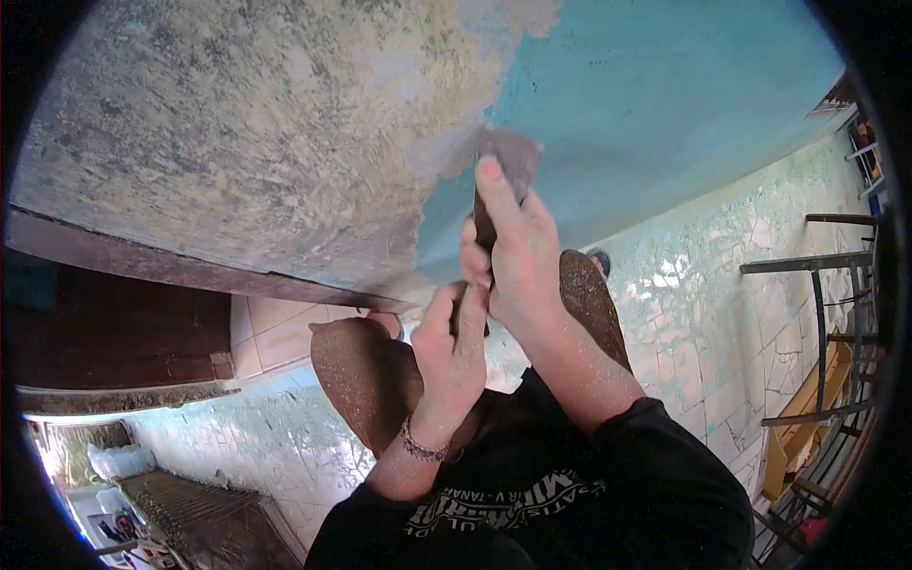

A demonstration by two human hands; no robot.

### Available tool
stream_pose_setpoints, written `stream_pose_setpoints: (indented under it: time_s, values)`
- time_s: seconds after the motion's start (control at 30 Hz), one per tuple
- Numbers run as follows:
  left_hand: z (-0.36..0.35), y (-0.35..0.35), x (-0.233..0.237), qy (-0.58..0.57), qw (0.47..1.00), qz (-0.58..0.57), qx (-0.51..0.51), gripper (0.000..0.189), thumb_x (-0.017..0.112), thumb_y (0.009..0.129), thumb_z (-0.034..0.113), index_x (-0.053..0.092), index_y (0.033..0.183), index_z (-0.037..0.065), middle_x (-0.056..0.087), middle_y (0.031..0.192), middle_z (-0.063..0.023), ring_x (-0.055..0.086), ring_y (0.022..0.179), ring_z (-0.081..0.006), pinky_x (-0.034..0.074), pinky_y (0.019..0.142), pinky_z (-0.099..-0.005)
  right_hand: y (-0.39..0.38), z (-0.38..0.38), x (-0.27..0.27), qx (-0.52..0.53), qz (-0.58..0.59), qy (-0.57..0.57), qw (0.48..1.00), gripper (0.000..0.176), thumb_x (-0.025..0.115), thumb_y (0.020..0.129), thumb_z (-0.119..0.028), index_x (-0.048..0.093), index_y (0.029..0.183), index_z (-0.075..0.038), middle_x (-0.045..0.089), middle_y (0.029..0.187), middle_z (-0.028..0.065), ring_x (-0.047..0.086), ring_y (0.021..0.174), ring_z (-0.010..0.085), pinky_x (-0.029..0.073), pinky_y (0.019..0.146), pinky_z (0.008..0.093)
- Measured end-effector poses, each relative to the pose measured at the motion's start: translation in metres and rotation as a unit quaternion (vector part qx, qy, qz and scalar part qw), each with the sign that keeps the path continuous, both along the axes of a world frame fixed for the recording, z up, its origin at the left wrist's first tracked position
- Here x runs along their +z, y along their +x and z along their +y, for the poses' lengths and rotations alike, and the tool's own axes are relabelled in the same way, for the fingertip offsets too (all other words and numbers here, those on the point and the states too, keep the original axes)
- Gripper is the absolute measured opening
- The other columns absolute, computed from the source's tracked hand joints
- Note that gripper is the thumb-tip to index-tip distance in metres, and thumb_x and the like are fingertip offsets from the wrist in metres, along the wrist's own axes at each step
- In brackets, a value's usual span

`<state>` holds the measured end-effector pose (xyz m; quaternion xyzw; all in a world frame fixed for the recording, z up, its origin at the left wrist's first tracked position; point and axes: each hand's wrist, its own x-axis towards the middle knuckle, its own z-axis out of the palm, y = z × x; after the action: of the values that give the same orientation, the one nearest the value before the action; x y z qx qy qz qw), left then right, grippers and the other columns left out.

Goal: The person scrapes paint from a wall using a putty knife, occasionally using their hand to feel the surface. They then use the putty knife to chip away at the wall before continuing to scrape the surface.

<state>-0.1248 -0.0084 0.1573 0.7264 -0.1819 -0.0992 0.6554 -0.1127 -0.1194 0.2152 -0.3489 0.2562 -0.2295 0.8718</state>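
Observation:
Both my hands hold one scraper point(516, 157), its flat, dull, wide blade against the wall point(608, 104) where turquoise paint meets the bare, rough plaster. My right hand point(521, 256) is closed near the blade, with the thumb stretched along it. Lower down, my left hand point(450, 356) wraps the dark handle; a beaded bracelet is on that wrist. Pale dust coats both hands and forearms. The fingers hide much of the handle. The plaster point(256, 133) left of the blade is scratched and mottled grey and beige.
My dusty knees point(361, 370) are bent close to the wall. Paint flakes litter the tiled floor point(693, 313). On the right stand dark metal bars point(817, 266) and a yellow wooden piece point(807, 418). A dark doorway point(133, 323) opens at the left, with a rack-like object point(190, 503) below.

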Motion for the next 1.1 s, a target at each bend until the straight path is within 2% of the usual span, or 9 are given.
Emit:
stream_pose_setpoints:
  time_s: [0.2,0.27,0.4,0.53,0.73,0.83,0.93,1.03,1.1]
  values:
    - [-0.003,-0.001,0.001,0.031,0.999,-0.024,0.0,0.02,0.051,0.101,0.016,0.06,0.097,-0.001,0.051,0.066,0.0043,0.041,0.054,-0.002,0.032,0.047,-0.0199,-0.003,-0.002,0.001,0.008,-0.016,-0.012,1.0,0.041,0.066,0.091,-0.044,0.045,0.092,-0.009,0.046,0.061,0.0014,0.039,0.042,0.0084,0.027,0.037,0.0238]
    - [-0.003,-0.005,-0.008,-0.015,1.0,0.006,-0.004,0.02,0.051,0.101,0.017,0.061,0.098,-0.001,0.051,0.067,0.0044,0.04,0.053,-0.0022,0.031,0.047,-0.0199,-0.003,-0.003,-0.003,0.018,0.011,-0.006,1.0,0.04,0.066,0.091,-0.043,0.045,0.092,-0.009,0.047,0.061,0.0016,0.039,0.042,0.0085,0.027,0.037,0.0239]
    - [0.002,0.0,0.002,0.007,0.999,0.045,-0.024,0.019,0.05,0.101,0.015,0.06,0.099,-0.001,0.053,0.068,0.0034,0.042,0.054,-0.0027,0.033,0.048,-0.0202,-0.003,0.001,-0.002,-0.004,0.014,0.006,1.0,0.04,0.066,0.091,-0.043,0.045,0.091,-0.009,0.047,0.062,0.0018,0.039,0.041,0.0085,0.028,0.037,0.0239]
    - [-0.003,-0.002,-0.005,-0.029,1.0,-0.005,-0.007,0.019,0.051,0.101,0.015,0.06,0.097,-0.001,0.052,0.067,0.0035,0.042,0.055,-0.0023,0.033,0.048,-0.0199,-0.001,-0.002,-0.002,-0.002,0.001,-0.011,1.0,0.042,0.067,0.09,-0.045,0.045,0.09,-0.009,0.049,0.064,0.0022,0.04,0.042,0.0084,0.029,0.037,0.0242]
    - [-0.002,-0.002,0.004,-0.014,0.999,0.037,-0.01,0.019,0.051,0.101,0.014,0.06,0.098,-0.002,0.052,0.067,0.0036,0.042,0.054,-0.0025,0.033,0.048,-0.0202,-0.002,0.001,-0.002,-0.002,0.024,-0.019,1.0,0.043,0.067,0.09,-0.046,0.046,0.091,-0.009,0.049,0.064,0.0022,0.04,0.042,0.0084,0.029,0.037,0.0238]
    - [-0.002,-0.004,0.008,0.021,0.999,0.043,0.0,0.019,0.051,0.101,0.014,0.059,0.098,-0.002,0.052,0.067,0.0037,0.043,0.055,-0.0022,0.033,0.048,-0.02,-0.002,-0.005,0.006,0.006,-0.01,-0.006,1.0,0.044,0.068,0.089,-0.047,0.046,0.092,-0.008,0.049,0.063,0.0021,0.04,0.042,0.0085,0.029,0.037,0.0237]
    - [-0.003,0.0,0.005,-0.022,0.997,0.071,-0.014,0.019,0.051,0.101,0.015,0.06,0.096,-0.001,0.05,0.067,0.0045,0.041,0.054,-0.0015,0.031,0.047,-0.0196,-0.001,-0.002,0.002,-0.003,-0.009,0.001,1.0,0.044,0.067,0.09,-0.047,0.046,0.092,-0.008,0.048,0.062,0.002,0.04,0.042,0.0087,0.028,0.037,0.0238]
    - [-0.006,0.001,0.006,-0.015,0.998,0.059,-0.007,0.021,0.057,0.099,0.018,0.061,0.096,-0.002,0.055,0.068,0.0004,0.047,0.062,-0.0055,0.038,0.055,-0.0224,-0.001,-0.005,0.004,0.004,0.016,-0.003,1.0,0.043,0.067,0.09,-0.046,0.045,0.091,-0.009,0.047,0.06,0.0017,0.04,0.042,0.0089,0.028,0.037,0.0241]
    - [-0.006,0.003,0.008,-0.021,0.998,0.058,-0.027,0.018,0.051,0.101,0.015,0.06,0.098,0.0,0.049,0.066,0.0057,0.039,0.053,-0.0008,0.029,0.046,-0.0193,-0.001,-0.004,0.003,0.001,0.014,-0.006,1.0,0.043,0.066,0.091,-0.046,0.045,0.091,-0.009,0.046,0.06,0.0016,0.04,0.042,0.009,0.028,0.037,0.0243]
